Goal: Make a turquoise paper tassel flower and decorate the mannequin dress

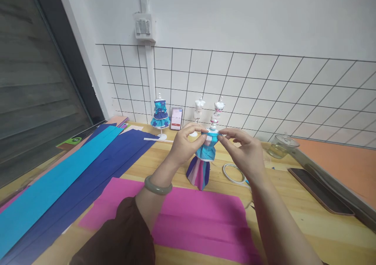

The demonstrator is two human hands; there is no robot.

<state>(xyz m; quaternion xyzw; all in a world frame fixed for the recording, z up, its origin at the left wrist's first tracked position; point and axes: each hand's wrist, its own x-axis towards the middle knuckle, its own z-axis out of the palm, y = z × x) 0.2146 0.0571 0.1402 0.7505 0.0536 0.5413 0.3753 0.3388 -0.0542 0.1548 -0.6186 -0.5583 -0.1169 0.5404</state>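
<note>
With the left hand (189,141), pinching one side of the top edge of a turquoise bodice (206,151) between thumb and fingertips. With the right hand (245,145), pinching the opposite side of that same edge, thumb and forefinger closed on it, other fingers loosely curled. On the left wrist, a greyish-green bangle (158,185); behind it, a dark brown sleeve (120,235).

Between both hands, near the middle of the view, a small dress form (214,127), wearing the bodice above a flared striped skirt (200,173) in purple, pink and blue. Too hidden to tell how supported underneath.

Taking the dress form as centre of the dial: at six o'clock, a creased magenta sheet (202,222) flat on the wooden table (279,210). At four, near the right hand, a white ring (226,175). Between three and four, farther out, a dark tablet-like slab (320,190). At three, a lidded glass cup (277,149).

Just before twelve, a white mannequin (199,108); just after, a pink-trimmed mannequin (219,108). At ten, a lit phone (176,120) upright beside a blue-dressed mannequin (160,116). At nine, a thin white strip (154,140). Between eight and nine, a dark blue sheet (96,175), partly under a bright blue sheet (64,175).
</note>
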